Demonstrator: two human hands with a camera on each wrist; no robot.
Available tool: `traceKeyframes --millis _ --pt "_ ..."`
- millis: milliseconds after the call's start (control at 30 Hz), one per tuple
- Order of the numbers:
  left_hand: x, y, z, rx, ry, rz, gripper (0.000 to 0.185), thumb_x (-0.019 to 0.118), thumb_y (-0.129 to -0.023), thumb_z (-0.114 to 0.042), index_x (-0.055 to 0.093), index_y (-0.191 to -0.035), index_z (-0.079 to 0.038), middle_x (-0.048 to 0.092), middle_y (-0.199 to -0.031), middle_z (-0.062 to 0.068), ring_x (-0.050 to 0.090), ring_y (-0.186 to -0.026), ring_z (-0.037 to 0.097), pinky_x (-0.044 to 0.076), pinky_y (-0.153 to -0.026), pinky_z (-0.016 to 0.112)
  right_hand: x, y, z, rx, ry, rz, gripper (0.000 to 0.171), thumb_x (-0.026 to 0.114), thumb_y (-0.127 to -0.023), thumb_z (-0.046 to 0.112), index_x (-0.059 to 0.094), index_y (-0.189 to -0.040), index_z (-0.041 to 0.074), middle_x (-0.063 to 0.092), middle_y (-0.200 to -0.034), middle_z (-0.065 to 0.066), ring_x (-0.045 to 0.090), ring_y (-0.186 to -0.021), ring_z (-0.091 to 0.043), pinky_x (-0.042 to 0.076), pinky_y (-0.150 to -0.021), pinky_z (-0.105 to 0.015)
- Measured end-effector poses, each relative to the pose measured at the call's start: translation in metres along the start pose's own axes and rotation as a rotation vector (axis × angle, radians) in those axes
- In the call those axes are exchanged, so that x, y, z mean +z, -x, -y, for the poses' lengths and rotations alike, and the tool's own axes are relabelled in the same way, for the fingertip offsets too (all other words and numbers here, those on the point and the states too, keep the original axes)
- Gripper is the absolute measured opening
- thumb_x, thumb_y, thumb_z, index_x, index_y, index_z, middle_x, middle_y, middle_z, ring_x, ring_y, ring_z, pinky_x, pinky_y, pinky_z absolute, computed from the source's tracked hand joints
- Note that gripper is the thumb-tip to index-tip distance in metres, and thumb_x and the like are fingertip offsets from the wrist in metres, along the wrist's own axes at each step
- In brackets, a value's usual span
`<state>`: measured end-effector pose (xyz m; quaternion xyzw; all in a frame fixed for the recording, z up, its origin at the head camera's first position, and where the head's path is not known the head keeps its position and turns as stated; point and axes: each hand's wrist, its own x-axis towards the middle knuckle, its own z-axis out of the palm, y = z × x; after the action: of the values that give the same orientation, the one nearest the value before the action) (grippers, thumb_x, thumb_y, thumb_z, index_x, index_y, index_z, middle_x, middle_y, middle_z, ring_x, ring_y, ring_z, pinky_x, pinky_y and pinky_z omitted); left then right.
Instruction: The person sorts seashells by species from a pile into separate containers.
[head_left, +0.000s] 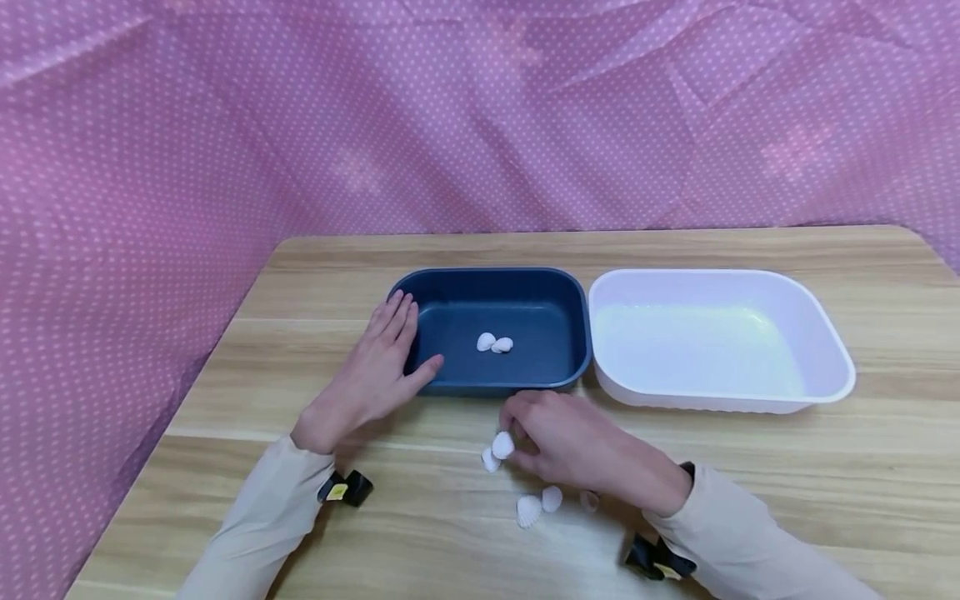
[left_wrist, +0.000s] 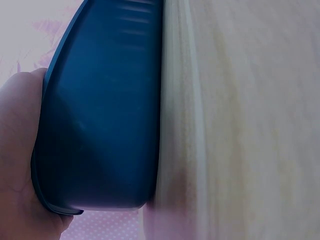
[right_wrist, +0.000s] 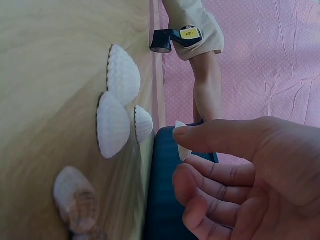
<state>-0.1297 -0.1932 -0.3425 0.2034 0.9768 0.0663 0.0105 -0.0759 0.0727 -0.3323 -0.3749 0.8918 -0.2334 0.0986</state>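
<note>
Between thumb and fingertips, my right hand [head_left: 573, 442] pinches a white seashell [right_wrist: 184, 146], seen in the head view just in front of the dark blue basin [head_left: 480, 388]. Other white seashells [head_left: 528, 511] lie on the table beneath and beside this hand, one of them [head_left: 491, 459] overlapped by the held one in the head view. A brownish shell [right_wrist: 76, 197] lies nearest the right wrist camera. My left hand [head_left: 371, 371] rests with straight fingers over the basin's left rim, thumb at the front corner. Inside the basin are two white seashells [head_left: 486, 342].
Right of the blue basin stands a white basin [head_left: 727, 396], rims close together. Both are on a wooden table [head_left: 247, 400]. A pink dotted cloth [head_left: 480, 117] hangs behind and at the left. Each wrist wears a black camera mount [head_left: 660, 557].
</note>
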Motion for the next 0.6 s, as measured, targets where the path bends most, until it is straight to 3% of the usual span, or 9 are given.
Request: traceKeyframes --millis 267,433,600 --pt "-0.001 0.0 0.0 0.002 -0.002 0.002 0.087 0.034 -0.098 -0.059 0.014 -0.15 0.007 0.007 -0.159 0.02 -0.005 -0.148 0.028 -0.001 -0.119 0.042 -0.001 0.001 -0.001 -0.013 0.003 -0.017 0.017 0.076 -0.084 0.023 0.066 -0.094 0.013 0.055 -0.076 0.01 0.049 -0.066 -0.004 0.043 -0.06 -0.021" --pt "-0.008 -0.002 -0.002 -0.055 0.042 0.059 0.095 0.028 -0.095 -0.069 0.007 -0.152 0.004 -0.001 -0.16 0.017 -0.01 -0.147 0.027 0.001 -0.119 0.044 -0.003 0.0 0.001 0.01 -0.006 -0.012 0.016 0.076 -0.083 0.019 0.066 -0.095 0.013 0.056 -0.078 0.01 0.049 -0.066 -0.005 0.044 -0.06 -0.021" --pt "-0.014 -0.009 -0.003 -0.086 0.091 0.064 0.099 0.025 -0.092 -0.073 0.004 -0.152 0.002 -0.005 -0.161 0.015 -0.012 -0.147 0.026 0.002 -0.119 0.045 -0.012 -0.005 0.006 -0.036 -0.018 -0.07 0.018 0.075 -0.083 0.014 0.066 -0.098 0.008 0.054 -0.073 0.006 0.047 -0.062 -0.006 0.043 -0.057 -0.02"
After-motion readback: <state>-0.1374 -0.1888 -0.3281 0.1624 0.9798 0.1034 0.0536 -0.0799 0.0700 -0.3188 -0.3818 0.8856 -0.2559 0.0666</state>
